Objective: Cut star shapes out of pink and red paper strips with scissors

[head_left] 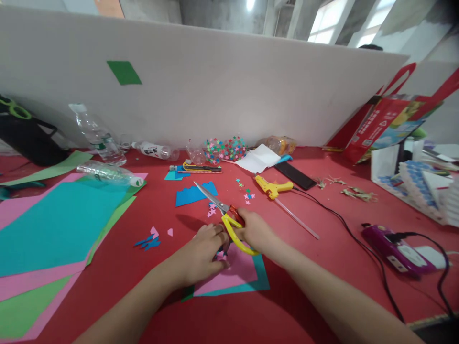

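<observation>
My right hand (257,232) is closed around the handles of a pair of scissors (234,228) with yellow and red grips. Its blades are together and point away to the upper left. Close beside it, my left hand (206,251) has its fingers curled over small dark and pink bits, partly hidden by the fingers. Under both hands lies a stack of pink paper (238,276) and teal paper (263,279). Beyond the blade tips is a blue paper piece (191,195) with a notched edge. Pink star cutouts (211,210) lie near the blades.
Large coloured sheets (60,224) cover the left, with a plastic bottle (107,173) on them. Blue scraps (148,242) lie left of my hands. A yellow glue gun (273,187), black phone (296,175) and purple power strip (396,251) are to the right, with a cord across the red table.
</observation>
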Action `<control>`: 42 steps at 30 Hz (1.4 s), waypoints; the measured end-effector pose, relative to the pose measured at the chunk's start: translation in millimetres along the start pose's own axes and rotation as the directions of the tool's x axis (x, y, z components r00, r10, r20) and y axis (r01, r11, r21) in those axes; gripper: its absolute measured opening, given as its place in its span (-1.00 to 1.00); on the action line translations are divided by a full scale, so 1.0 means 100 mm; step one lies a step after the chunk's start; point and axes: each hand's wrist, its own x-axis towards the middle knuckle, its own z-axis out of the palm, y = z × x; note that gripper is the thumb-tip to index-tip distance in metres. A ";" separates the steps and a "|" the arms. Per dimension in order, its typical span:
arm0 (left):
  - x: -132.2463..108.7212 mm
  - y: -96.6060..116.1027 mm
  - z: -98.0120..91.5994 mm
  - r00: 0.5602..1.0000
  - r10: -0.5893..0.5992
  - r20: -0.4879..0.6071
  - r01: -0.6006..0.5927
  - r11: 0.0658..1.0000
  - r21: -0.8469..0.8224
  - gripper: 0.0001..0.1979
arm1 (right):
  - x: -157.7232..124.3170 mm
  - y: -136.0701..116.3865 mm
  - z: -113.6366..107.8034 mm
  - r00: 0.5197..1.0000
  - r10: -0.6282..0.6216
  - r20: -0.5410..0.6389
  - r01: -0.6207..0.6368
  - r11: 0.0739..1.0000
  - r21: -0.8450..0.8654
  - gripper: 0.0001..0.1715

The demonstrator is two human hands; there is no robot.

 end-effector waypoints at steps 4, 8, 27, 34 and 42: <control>0.01 0.08 -0.06 0.992 -0.114 0.061 0.122 0.979 -0.163 -0.90 | 0.02 -0.02 -0.01 0.999 -0.030 0.022 0.028 0.996 0.085 -0.72; 0.02 0.06 -0.17 0.977 -0.199 0.077 0.212 0.862 -0.461 -0.86 | 0.03 -0.10 -0.07 0.987 -0.087 0.135 0.058 0.977 0.204 -0.74; 0.07 -0.18 -0.33 0.721 -0.691 -0.058 -0.111 -0.033 -0.993 -0.75 | 0.05 -0.17 -0.03 0.988 0.036 -0.150 0.084 0.693 0.716 -0.60; 0.05 0.02 -0.12 0.875 -0.477 -0.088 0.127 0.400 -0.908 -0.76 | -0.05 -0.20 0.07 0.998 -0.011 -0.065 0.055 0.683 0.728 -0.52; 0.01 -0.01 -0.17 0.870 -0.492 -0.002 0.254 0.453 -0.855 -0.61 | -0.04 -0.21 0.07 0.997 0.000 -0.082 0.060 0.691 0.721 -0.57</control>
